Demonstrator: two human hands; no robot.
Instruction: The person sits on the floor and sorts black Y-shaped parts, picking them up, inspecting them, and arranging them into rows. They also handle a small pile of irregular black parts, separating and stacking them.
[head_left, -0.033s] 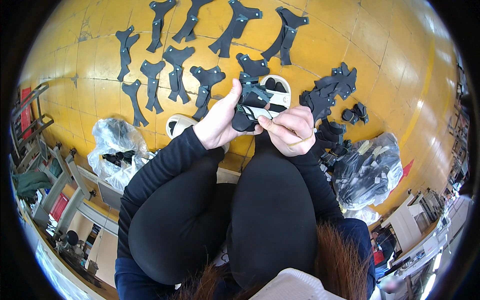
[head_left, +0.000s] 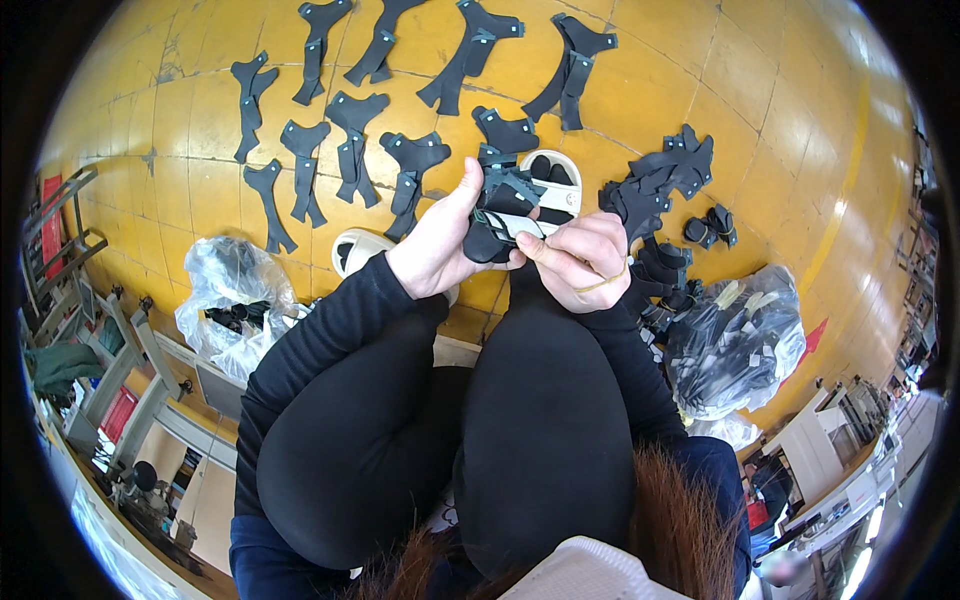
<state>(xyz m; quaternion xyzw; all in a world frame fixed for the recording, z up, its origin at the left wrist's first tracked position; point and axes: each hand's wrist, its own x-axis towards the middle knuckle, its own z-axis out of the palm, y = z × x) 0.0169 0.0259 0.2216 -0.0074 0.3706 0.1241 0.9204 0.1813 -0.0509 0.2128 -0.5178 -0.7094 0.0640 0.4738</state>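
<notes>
Both hands, left hand (head_left: 440, 245) and right hand (head_left: 580, 262), pinch a dark cut piece (head_left: 497, 215) at frame centre; it looks light, floppy, best gripped by its edges.

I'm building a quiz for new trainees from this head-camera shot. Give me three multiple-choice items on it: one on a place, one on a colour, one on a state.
1. Where does the loose heap of dark cut pieces lie, as seen from the person?
A. to the right of the hands
B. to the left of the hands
C. on the person's lap

2. What colour is the tiled floor?
A. grey
B. yellow
C. green

3. How are the dark pieces between the hands held?
A. lying untouched on the floor
B. by the right hand alone
C. by both hands together

Answers:
1 A, the heap lies right of the right hand.
2 B, the tiles show yellow all around.
3 C, the left hand and the right hand both close a grip on them.
</notes>
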